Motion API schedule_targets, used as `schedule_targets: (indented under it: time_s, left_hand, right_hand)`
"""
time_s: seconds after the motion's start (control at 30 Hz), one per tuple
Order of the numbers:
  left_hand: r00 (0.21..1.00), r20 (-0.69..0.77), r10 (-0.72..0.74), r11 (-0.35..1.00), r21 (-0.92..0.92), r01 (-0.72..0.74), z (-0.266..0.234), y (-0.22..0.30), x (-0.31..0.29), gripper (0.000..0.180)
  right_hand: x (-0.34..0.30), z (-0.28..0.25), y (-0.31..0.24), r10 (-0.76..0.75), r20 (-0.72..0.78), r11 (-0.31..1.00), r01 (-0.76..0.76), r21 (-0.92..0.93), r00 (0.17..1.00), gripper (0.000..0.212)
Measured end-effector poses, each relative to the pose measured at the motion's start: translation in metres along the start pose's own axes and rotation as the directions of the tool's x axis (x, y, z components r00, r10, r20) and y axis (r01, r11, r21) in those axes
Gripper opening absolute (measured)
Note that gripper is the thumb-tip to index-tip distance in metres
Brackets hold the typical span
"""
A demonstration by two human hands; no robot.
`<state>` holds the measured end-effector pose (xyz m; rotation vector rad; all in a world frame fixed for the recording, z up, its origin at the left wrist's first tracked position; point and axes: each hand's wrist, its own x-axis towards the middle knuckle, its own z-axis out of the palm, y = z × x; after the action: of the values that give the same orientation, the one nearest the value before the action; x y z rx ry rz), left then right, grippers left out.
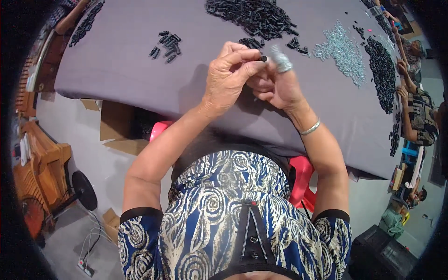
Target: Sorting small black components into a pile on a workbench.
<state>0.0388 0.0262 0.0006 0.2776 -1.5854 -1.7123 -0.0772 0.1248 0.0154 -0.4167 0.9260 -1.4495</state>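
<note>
My left hand (224, 84) is closed in a pinch, with a small black cylinder-shaped piece (263, 59) between thumb and fingertips. Close against it on the right is my right hand (285, 89), its lower fingers curled in toward the palm. One of its digits has a pale, ribbed wrap (281, 59) around it and is smeared by motion. Whatever the curled right fingers hold is hidden. Just beyond my hands lies a big heap of black cylindrical pieces (254, 18). A smaller group of black pieces (167, 45) is spread to the left.
A grey cloth (135, 70) covers the table. Small clear pieces (343, 53) are piled at right, beside another black heap (380, 70). Other people sit along the right edge, one in a patterned shirt (422, 112). An open cardboard box (116, 123) stands below the table's left front edge.
</note>
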Motion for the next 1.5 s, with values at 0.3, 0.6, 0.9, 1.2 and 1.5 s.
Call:
schedule_targets:
  time_s: [0.3, 0.6, 0.9, 1.2, 1.5]
  left_hand:
    - [0.980, -0.119, 0.158, 0.753, 0.657, -0.041, -0.091, 0.031, 0.052, 0.015]
    - [0.977, -0.154, 0.148, 0.475, 0.878, 0.067, -0.162, 0.022, 0.044, 0.018]
    - [0.934, -0.212, 0.288, 0.598, 0.801, -0.002, -0.162, 0.023, 0.039, 0.025]
    - [0.997, 0.041, 0.061, 0.843, 0.533, -0.073, -0.052, 0.030, 0.028, 0.017]
    - [0.995, 0.085, -0.046, 0.884, 0.468, 0.001, 0.007, -0.010, 0.026, 0.018]
  right_hand:
    - [-0.001, -0.026, -0.012, -0.372, -0.127, 0.908, 0.332, -0.254, 0.920, 0.035]
    - [-0.001, -0.024, -0.023, -0.583, -0.246, 0.794, 0.478, -0.375, 0.775, 0.009]
    - [-0.013, -0.061, -0.058, -0.751, -0.347, 0.651, 0.544, -0.529, 0.561, 0.008]
    - [-0.017, -0.085, -0.065, -0.603, -0.051, 0.086, 0.002, -0.996, 0.796, 0.015]
    - [-0.006, -0.063, -0.044, -0.658, 0.042, -0.075, -0.009, -0.997, 0.752, 0.017]
